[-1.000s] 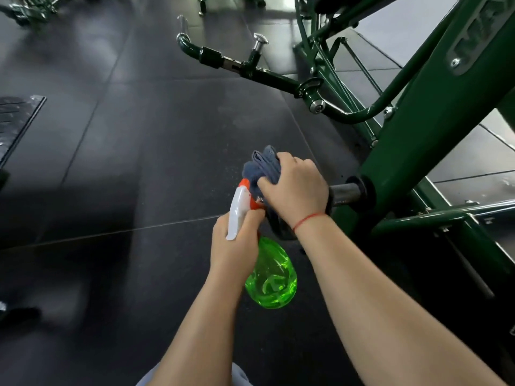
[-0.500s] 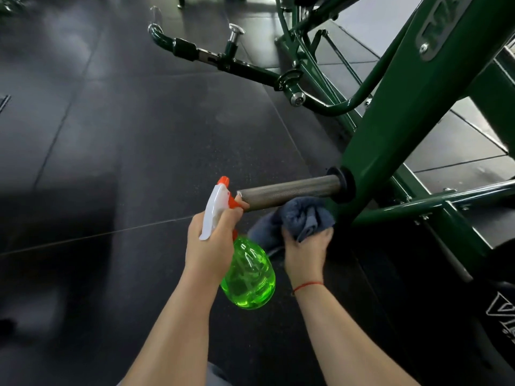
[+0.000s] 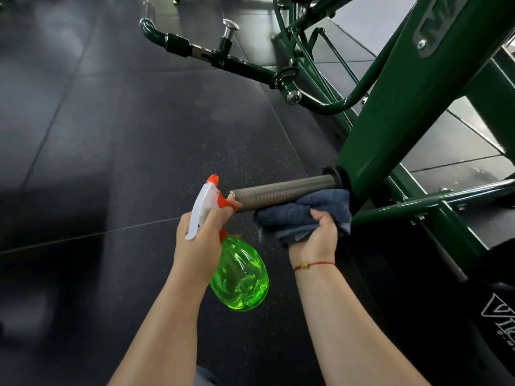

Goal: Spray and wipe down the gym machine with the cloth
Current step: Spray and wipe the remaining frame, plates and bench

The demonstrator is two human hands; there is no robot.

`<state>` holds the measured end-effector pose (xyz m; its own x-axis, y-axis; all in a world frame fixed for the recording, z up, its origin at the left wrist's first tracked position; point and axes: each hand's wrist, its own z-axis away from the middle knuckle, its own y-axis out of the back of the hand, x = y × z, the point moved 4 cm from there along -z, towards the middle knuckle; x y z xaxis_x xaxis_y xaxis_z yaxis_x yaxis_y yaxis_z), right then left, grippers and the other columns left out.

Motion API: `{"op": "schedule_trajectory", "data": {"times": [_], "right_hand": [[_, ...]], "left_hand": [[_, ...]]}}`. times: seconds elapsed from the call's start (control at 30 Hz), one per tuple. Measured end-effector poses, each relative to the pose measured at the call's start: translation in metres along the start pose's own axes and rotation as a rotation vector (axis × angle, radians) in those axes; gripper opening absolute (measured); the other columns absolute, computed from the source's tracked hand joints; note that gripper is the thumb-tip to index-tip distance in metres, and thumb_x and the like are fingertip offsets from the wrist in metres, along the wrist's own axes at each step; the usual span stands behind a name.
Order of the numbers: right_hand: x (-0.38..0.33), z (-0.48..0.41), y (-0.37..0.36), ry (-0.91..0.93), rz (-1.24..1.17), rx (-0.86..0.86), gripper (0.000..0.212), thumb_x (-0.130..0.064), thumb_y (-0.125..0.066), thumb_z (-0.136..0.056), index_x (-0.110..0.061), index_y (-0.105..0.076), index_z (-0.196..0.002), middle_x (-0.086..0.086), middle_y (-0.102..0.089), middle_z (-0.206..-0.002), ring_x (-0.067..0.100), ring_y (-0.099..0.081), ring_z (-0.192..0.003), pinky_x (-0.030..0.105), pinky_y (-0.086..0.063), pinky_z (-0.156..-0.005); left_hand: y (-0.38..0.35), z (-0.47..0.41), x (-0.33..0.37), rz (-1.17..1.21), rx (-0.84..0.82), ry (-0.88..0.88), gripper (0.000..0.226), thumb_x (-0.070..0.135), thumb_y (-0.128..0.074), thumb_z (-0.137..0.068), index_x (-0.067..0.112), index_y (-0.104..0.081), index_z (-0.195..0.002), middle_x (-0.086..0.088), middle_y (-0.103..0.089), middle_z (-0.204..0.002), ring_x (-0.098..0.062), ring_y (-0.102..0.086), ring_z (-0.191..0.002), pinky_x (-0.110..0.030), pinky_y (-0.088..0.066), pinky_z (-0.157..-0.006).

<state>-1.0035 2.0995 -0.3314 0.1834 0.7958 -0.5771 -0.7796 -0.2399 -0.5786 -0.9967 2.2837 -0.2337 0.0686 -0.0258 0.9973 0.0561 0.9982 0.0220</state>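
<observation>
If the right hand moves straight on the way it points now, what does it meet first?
Probably the knurled bar, through the cloth that the right hand holds below it; depth is unclear.

A grey metal nameplate (image 3: 437, 29), bolted to the green upright of the gym machine (image 3: 390, 121), bore raised letters seen at a slant and cut off by the edge; only a start like "MA" could be made out. On a black surface (image 3: 471, 349) at lower right stood a white logo (image 3: 500, 313): a triangle outline and "VIC", the rest out of view
</observation>
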Motion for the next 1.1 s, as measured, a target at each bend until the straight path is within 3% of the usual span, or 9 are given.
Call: {"op": "schedule_trajectory", "data": {"times": [0.13,0.27,0.33,0.4,0.57,0.7,0.8,0.97,1.1], "right_hand": [[0.022,0.009,0.002,-0.222,0.094,-0.161,0.034,-0.010,-0.034,-0.091,-0.002,-0.065,-0.080,0.012,-0.070,-0.067,0.025,-0.068,-0.056,0.031,-0.048,-0.067],[0.012,-0.016,0.007,-0.102,0.065,-0.162,0.031,-0.015,-0.064,-0.066,-0.001,-0.064,-0.094,0.013,-0.073,-0.079,0.026,-0.070,-0.072,0.033,-0.056,-0.074],[0.005,-0.029,0.003,-0.096,-0.020,-0.119,0.036,-0.014,-0.053,-0.084,-0.004,-0.062,-0.118,0.018,-0.071,-0.106,0.034,-0.067,-0.098,0.043,-0.053,-0.092],[0.006,-0.041,0.000,-0.124,-0.028,-0.111,0.038,-0.017,-0.041,-0.097,-0.009,-0.058,-0.129,0.019,-0.064,-0.122,0.038,-0.059,-0.113,0.053,-0.042,-0.106],[0.015,-0.041,-0.005,-0.188,0.101,-0.147,0.030,-0.020,-0.036,-0.101,-0.010,-0.065,-0.104,0.014,-0.075,-0.087,0.033,-0.070,-0.082,0.046,-0.059,-0.075],[0.034,-0.025,-0.005,-0.302,0.236,-0.155,0.034,-0.023,-0.035,-0.098,-0.007,-0.064,-0.105,0.016,-0.067,-0.108,0.035,-0.062,-0.102,0.045,-0.049,-0.096],[0.035,-0.017,-0.002,-0.321,0.301,-0.206,0.016,-0.005,-0.043,-0.084,-0.007,-0.059,-0.082,0.012,-0.060,-0.086,0.029,-0.057,-0.079,0.038,-0.048,-0.080],[0.041,0.009,-0.009,-0.303,0.370,-0.271,0.025,0.003,-0.044,-0.089,0.001,-0.065,-0.102,0.023,-0.068,-0.101,0.034,-0.064,-0.092,0.049,-0.051,-0.096],[0.044,0.021,-0.011,-0.144,0.531,-0.258,0.015,0.010,-0.052,-0.088,0.001,-0.062,-0.094,0.013,-0.069,-0.074,0.028,-0.065,-0.072,0.031,-0.055,-0.063]], "left_hand": [[0.000,0.001,-0.003,-0.053,-0.010,0.002,0.063,0.011,-0.057,-0.095,0.066,-0.066,-0.066,0.010,-0.053,-0.075,-0.018,-0.048,-0.081,-0.035,-0.038,-0.076],[0.002,0.004,-0.010,-0.105,0.033,0.013,0.043,0.018,-0.062,-0.091,0.058,-0.071,-0.079,0.009,-0.050,-0.063,-0.004,-0.039,-0.053,-0.037,-0.049,-0.060],[0.002,0.006,-0.012,-0.134,0.018,0.033,0.031,0.029,-0.060,-0.086,0.057,-0.071,-0.081,0.005,-0.058,-0.071,-0.003,-0.041,-0.053,-0.051,-0.057,-0.073],[0.002,0.008,-0.014,-0.150,0.013,0.043,0.027,0.028,-0.059,-0.087,0.049,-0.073,-0.079,0.002,-0.058,-0.071,-0.004,-0.040,-0.052,-0.050,-0.051,-0.066],[-0.002,0.010,-0.017,-0.155,0.044,0.027,0.019,0.028,-0.059,-0.086,0.024,-0.076,-0.091,0.011,-0.033,-0.053,-0.008,-0.032,-0.050,-0.030,-0.034,-0.054],[-0.005,0.009,-0.014,-0.136,0.070,0.014,0.019,0.028,-0.060,-0.084,0.034,-0.075,-0.076,0.009,-0.037,-0.053,-0.007,-0.032,-0.049,-0.020,-0.030,-0.046],[-0.002,0.007,-0.014,-0.137,0.068,0.022,0.021,0.031,-0.057,-0.077,0.029,-0.078,-0.080,0.004,-0.041,-0.057,-0.010,-0.035,-0.053,-0.026,-0.031,-0.051],[0.000,0.006,-0.014,-0.156,0.025,0.034,0.023,0.031,-0.057,-0.078,0.027,-0.079,-0.082,0.006,-0.046,-0.057,-0.005,-0.036,-0.051,-0.026,-0.031,-0.054],[0.004,0.006,-0.010,-0.125,0.043,0.045,0.019,0.029,-0.060,-0.081,0.030,-0.079,-0.078,0.011,-0.055,-0.063,-0.002,-0.042,-0.056,-0.029,-0.038,-0.062]]}}
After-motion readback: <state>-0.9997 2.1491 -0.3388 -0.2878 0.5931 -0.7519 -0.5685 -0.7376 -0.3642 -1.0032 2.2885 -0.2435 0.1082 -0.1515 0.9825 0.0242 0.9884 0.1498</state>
